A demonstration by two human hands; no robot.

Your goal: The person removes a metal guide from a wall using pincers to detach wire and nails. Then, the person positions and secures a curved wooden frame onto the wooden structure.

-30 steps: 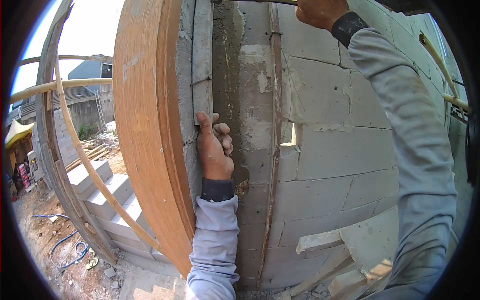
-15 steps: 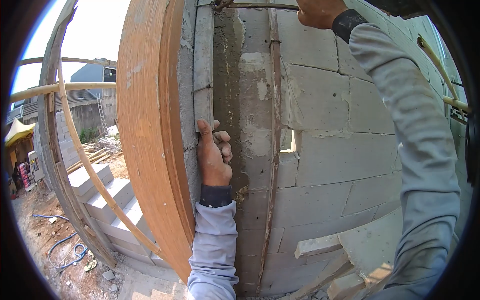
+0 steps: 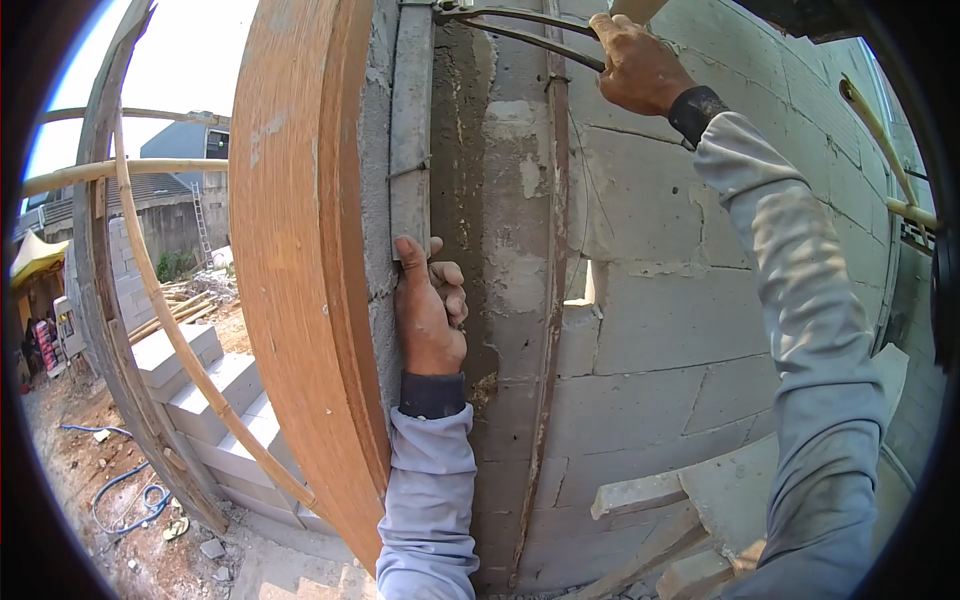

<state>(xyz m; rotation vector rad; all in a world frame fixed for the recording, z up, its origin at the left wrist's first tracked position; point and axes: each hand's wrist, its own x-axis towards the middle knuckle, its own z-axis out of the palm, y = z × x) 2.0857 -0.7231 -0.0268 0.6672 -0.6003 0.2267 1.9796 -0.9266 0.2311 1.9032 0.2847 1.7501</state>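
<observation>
My left hand (image 3: pixel 432 310) grips the lower end of a grey metal strip (image 3: pixel 411 130) that stands upright against the block wall's edge, thumb on its front. A thin wire loops round the strip above the hand. At the upper right, my right hand (image 3: pixel 640 68) is closed round the handles of dark long-handled pincers (image 3: pixel 530 30). Their jaws meet the strip near the top edge of the view, where another wire crosses it. An orange-brown wooden frame (image 3: pixel 295 250) rises just left of the strip.
A rusty upright rod (image 3: pixel 555 300) runs down the grey block wall (image 3: pixel 680 310). Broken boards (image 3: pixel 730 490) lean at the lower right. Bamboo poles (image 3: pixel 165 300), stacked blocks (image 3: pixel 230 400) and a blue hose (image 3: pixel 120 490) are on the left.
The pincers and my right hand have come lower into view, and the two handles now show apart. My left hand stays on the strip.
</observation>
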